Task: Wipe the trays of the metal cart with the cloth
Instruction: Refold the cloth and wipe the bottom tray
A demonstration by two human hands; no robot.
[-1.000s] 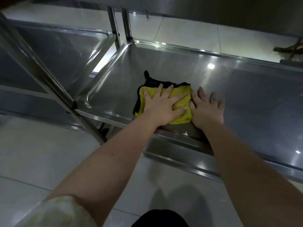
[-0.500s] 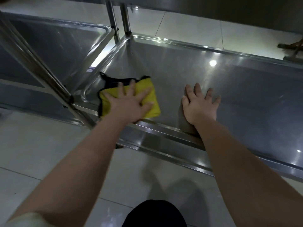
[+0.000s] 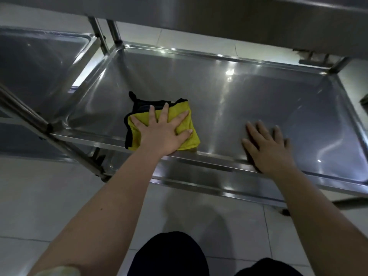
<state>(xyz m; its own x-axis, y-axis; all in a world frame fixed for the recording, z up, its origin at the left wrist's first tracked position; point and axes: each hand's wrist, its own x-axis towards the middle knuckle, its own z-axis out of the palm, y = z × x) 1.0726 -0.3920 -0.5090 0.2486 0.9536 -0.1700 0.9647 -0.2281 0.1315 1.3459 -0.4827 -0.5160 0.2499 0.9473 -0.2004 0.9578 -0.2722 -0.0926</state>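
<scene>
A folded yellow cloth (image 3: 186, 111) with a dark edge lies on the lower steel tray (image 3: 249, 92) of the metal cart, near its front rim and left of the middle. My left hand (image 3: 165, 129) presses flat on the cloth with its fingers spread. My right hand (image 3: 266, 145) rests flat on the bare tray to the right, close to the front rim, fingers straight. Part of the cloth is hidden under my left hand.
A second steel cart tray (image 3: 39, 62) stands to the left, behind a slanted metal leg (image 3: 45, 132). An upper shelf (image 3: 219, 14) overhangs the tray from above. Pale floor tiles (image 3: 49, 206) lie below, and my dark knees (image 3: 169, 255) show at the bottom.
My left hand slid the cloth left toward the tray's corner, then back right toward the middle. My right hand moved further right along the front rim.
</scene>
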